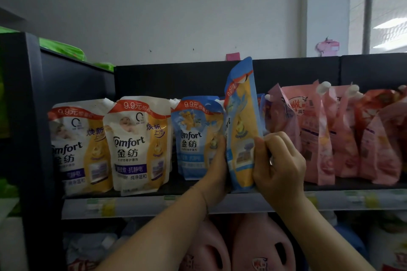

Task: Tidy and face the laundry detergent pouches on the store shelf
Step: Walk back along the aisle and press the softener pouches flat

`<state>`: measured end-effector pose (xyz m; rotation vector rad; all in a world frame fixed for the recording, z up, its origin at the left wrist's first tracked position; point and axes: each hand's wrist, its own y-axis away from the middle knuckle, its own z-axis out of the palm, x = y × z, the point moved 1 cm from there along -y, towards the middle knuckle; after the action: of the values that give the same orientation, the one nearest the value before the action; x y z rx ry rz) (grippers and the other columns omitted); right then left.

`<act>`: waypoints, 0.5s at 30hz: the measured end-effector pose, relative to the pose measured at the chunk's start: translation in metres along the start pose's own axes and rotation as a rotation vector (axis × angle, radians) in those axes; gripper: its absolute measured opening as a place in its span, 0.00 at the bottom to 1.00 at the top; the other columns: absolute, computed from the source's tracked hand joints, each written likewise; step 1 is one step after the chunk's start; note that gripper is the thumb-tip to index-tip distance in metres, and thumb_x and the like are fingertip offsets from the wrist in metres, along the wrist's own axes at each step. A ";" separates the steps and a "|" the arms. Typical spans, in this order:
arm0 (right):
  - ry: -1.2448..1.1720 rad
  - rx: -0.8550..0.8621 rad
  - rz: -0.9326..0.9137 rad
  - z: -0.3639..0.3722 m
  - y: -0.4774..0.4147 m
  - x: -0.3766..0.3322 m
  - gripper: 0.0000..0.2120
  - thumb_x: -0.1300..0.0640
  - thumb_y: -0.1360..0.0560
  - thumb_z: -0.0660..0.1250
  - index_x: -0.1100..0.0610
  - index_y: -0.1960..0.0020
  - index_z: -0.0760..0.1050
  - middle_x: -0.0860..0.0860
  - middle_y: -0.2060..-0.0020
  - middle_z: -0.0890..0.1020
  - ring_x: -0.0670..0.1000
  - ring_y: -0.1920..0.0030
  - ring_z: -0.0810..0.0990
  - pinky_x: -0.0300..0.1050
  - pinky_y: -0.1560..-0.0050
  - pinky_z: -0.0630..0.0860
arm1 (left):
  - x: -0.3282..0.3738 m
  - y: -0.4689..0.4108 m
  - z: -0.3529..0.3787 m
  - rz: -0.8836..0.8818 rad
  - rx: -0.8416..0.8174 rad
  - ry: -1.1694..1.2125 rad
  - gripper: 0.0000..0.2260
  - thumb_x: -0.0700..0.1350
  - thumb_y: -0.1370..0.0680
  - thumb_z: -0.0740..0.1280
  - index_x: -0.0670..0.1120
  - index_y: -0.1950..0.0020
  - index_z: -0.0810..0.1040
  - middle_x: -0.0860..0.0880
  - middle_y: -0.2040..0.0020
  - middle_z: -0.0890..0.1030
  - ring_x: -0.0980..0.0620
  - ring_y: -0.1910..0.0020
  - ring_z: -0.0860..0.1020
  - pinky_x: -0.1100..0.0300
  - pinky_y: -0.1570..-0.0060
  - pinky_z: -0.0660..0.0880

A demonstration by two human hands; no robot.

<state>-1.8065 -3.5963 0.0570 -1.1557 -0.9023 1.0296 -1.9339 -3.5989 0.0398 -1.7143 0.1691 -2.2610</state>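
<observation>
A blue and yellow Comfort pouch (pixel 242 121) stands upright at the shelf's front, turned edge-on so its face points left. My right hand (pixel 279 165) grips its right edge, fingers curled round it. My left hand (pixel 217 167) holds its left side, partly hidden behind the pouch. Just left stands another blue Comfort pouch (pixel 196 136), facing forward. Two white Comfort pouches (pixel 138 143) (pixel 77 147) face forward further left. Several pink pouches (pixel 312 134) lean unevenly on the right, with red ones (pixel 378 138) beyond.
The black shelf (pixel 141 194) has a price-label strip (pixel 132 205) along its front edge. Pink detergent bottles (pixel 262 246) stand on the shelf below. A black side panel (pixel 26 116) bounds the left; green packs (pixel 63 50) lie on top.
</observation>
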 end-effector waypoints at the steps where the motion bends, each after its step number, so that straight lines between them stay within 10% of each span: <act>1: -0.003 0.003 0.003 0.000 0.000 0.001 0.16 0.62 0.22 0.60 0.64 0.69 0.69 0.55 0.71 0.71 0.49 0.73 0.67 0.39 0.74 0.64 | -0.001 -0.004 -0.002 0.014 0.011 0.021 0.27 0.67 0.23 0.53 0.49 0.42 0.80 0.43 0.41 0.81 0.46 0.43 0.79 0.49 0.41 0.74; 5: -0.054 -0.012 0.059 0.006 0.000 0.006 0.18 0.58 0.20 0.57 0.64 0.67 0.68 0.52 0.70 0.69 0.44 0.70 0.64 0.30 0.70 0.64 | 0.011 -0.009 -0.003 0.124 0.156 0.047 0.40 0.72 0.35 0.67 0.46 0.33 0.75 0.41 0.37 0.78 0.40 0.39 0.77 0.41 0.35 0.70; 12: -0.111 -0.033 0.118 0.013 0.013 0.015 0.19 0.57 0.19 0.57 0.64 0.67 0.68 0.52 0.69 0.69 0.45 0.69 0.65 0.28 0.68 0.62 | 0.027 -0.001 -0.022 0.372 0.240 -0.071 0.25 0.63 0.25 0.62 0.47 0.38 0.77 0.44 0.42 0.82 0.42 0.42 0.79 0.41 0.38 0.72; 15: -0.121 -0.045 0.140 0.022 0.019 0.016 0.19 0.57 0.19 0.57 0.63 0.67 0.66 0.52 0.69 0.68 0.46 0.69 0.64 0.33 0.69 0.61 | 0.038 0.009 -0.023 0.559 0.319 -0.200 0.13 0.54 0.19 0.60 0.48 0.42 0.77 0.53 0.49 0.84 0.55 0.48 0.82 0.59 0.47 0.77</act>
<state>-1.8256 -3.5729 0.0427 -1.2179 -0.9541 1.2095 -1.9633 -3.6212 0.0656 -1.4817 0.2006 -1.6089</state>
